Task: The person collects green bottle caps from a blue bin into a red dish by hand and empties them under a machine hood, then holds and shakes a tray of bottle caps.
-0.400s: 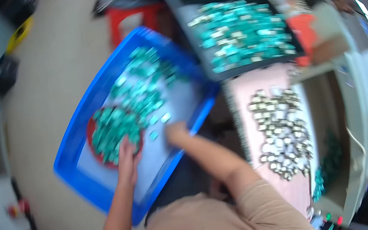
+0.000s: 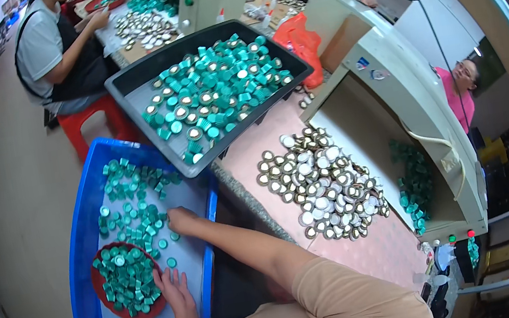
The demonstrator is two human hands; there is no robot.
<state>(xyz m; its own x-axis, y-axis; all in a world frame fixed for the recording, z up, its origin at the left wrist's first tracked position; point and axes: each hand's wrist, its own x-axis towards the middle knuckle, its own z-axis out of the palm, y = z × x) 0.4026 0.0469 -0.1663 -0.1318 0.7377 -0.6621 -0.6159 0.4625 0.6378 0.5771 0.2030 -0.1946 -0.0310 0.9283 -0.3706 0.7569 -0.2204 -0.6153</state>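
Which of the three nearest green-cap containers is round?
The red bowl, sitting inside the blue tub beside the left hand; the blue tub itself and the black tray are both four-sided.

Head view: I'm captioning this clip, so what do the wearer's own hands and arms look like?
The left hand and right hand are ungloved, with no watch or bracelet visible on either side. A plain, short beige sleeve shows on the right side; the left one is out of view.

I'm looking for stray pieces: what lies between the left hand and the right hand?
In the head view, a few loose green caps lie between the left hand and the right hand, in the blue tub.
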